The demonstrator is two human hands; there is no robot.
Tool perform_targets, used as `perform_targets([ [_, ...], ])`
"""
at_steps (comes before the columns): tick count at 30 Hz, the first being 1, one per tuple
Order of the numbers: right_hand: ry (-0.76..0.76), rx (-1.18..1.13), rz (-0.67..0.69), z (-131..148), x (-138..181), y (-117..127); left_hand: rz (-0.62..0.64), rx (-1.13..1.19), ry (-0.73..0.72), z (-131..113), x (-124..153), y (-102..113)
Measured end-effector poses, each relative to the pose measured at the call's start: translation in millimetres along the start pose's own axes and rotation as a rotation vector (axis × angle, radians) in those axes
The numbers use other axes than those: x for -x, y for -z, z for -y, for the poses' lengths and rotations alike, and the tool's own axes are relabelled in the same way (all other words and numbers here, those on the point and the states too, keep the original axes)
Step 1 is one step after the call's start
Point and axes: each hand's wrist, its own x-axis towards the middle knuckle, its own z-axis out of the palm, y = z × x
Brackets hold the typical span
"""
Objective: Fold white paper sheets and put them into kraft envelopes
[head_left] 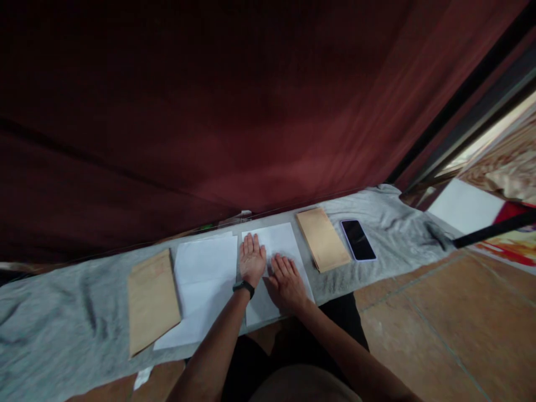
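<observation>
One brown envelope (153, 298) lies far left on the grey cloth (62, 324), with loose white papers (205, 273) beside it. Next, the left hand (252, 259) and right hand (287, 282) rest flat, fingers spread, gripping nothing, both pressing on a white sheet (280, 240). It looks like smoothing, which calls for even pressure. Further right lie a second envelope (322, 239) and a phone (358, 240).

Phone (358, 240) beside brown envelope (322, 239)
</observation>
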Motion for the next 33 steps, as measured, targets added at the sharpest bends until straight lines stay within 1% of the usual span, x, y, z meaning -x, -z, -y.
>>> perform_targets([
  [3,-0.016,0.009,0.018,4.4,20.7,8.5,0.021,-0.036,0.006,-0.3,-0.8,1.4],
  [6,-0.032,0.020,0.025,-0.6,26.7,14.4,0.046,-0.051,-0.007,-1.5,0.1,6.5],
  [8,-0.033,0.025,0.030,-3.4,26.8,15.7,0.071,-0.043,-0.054,-4.1,5.2,12.0],
  [11,-0.036,0.044,0.037,-3.8,27.0,14.8,0.131,-0.007,-0.181,-11.5,23.5,21.7],
  [14,-0.011,0.066,0.043,-3.3,29.1,13.3,0.208,0.038,-0.323,-19.5,50.7,31.4],
  [17,0.021,0.085,0.045,-5.9,31.8,13.5,0.270,0.065,-0.395,-21.4,77.1,41.1],
  [20,0.070,0.098,0.048,-10.7,34.2,14.0,0.290,0.073,-0.445,-15.1,96.8,50.4],
  [24,0.119,0.095,0.012,-16.7,37.6,12.4,0.297,0.070,-0.510,-2.5,112.7,60.9],
  [29,0.127,0.084,0.012,-26.7,46.3,13.6,0.300,0.095,-0.557,9.0,120.9,69.4],
  [33,0.137,0.092,0.042,-40.5,56.7,23.9,0.287,0.102,-0.560,15.5,124.7,72.7],
])
